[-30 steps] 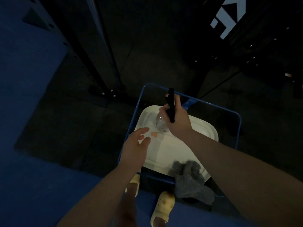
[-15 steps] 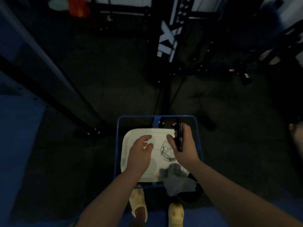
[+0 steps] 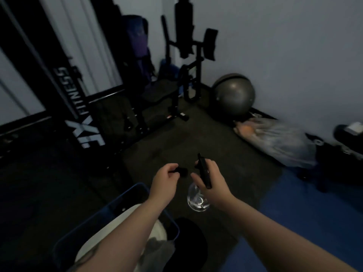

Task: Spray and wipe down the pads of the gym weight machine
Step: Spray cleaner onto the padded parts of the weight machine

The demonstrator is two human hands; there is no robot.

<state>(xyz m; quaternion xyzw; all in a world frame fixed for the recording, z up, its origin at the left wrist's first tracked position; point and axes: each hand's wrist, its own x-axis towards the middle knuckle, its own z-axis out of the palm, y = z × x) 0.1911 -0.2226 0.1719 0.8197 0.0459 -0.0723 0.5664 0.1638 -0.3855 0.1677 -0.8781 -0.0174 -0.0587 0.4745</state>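
Dim gym room, head view, floor of dark rubber matting (image 3: 176,134).

Right hand (image 3: 213,181): centre frame, fingers curled round the black trigger head of a clear round-bodied plastic spray bottle (image 3: 197,199); the bottle body hangs below the hand at 6 o'clock.

Left hand (image 3: 166,182): at 9 o'clock of the right hand, just beside it; fingertips pinch the small black nozzle part at the front of the sprayer. Grip clamped on the bottle in both cases.

Blue plastic bin (image 3: 121,201): 7 o'clock of the hands, holding a white lid-like tray (image 3: 94,242) and a grey cloth (image 3: 159,250), partly hidden by the left forearm.

Black weight bench machine with dark pads (image 3: 188,61): 12 o'clock, well apart from the hands.

Grey exercise ball (image 3: 233,95): 1 o'clock, against the wall.

Black frame lettered "FITNESS" (image 3: 76,107): 10 o'clock.
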